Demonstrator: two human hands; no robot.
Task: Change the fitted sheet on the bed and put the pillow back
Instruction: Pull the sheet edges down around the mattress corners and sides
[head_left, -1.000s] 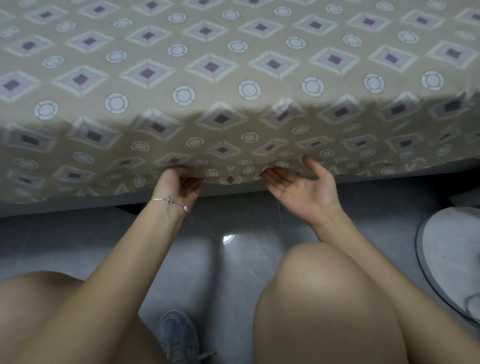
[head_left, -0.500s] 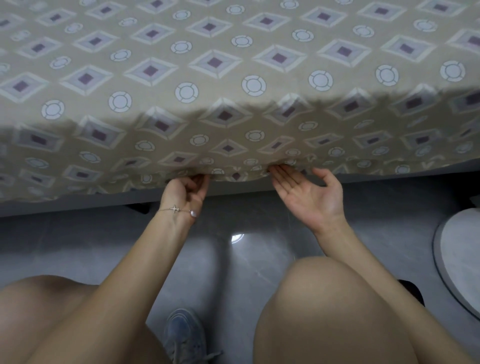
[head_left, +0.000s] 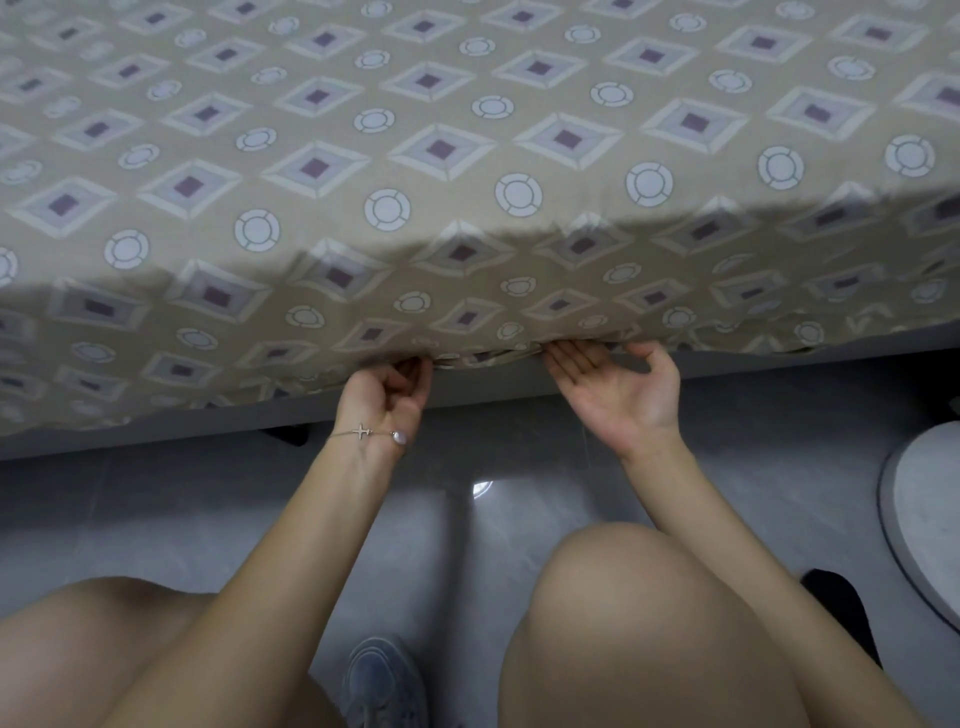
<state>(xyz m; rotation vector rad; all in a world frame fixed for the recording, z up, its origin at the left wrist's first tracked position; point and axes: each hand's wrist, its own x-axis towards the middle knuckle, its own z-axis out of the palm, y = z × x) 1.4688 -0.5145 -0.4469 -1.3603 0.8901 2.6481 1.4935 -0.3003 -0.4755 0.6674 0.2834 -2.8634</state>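
A beige fitted sheet (head_left: 467, 156) with diamond and circle patterns covers the top and near side of the mattress. Its gathered lower hem runs along the bottom edge of the mattress side. My left hand (head_left: 387, 397) has its fingers curled round the hem from below. My right hand (head_left: 618, 397) lies palm up just right of it, fingers straight, their tips touching the hem under the mattress edge. No pillow is in view.
A grey bed base (head_left: 156, 434) runs below the sheet. My bare knees (head_left: 639, 613) and a grey shoe (head_left: 382, 680) are over the glossy grey floor (head_left: 779, 457). A round pale object (head_left: 930, 514) sits at the right edge.
Both hands have risen to the hem. The left hand's fingers have curled more tightly on the cloth; the right fingertips have slid under the mattress edge.
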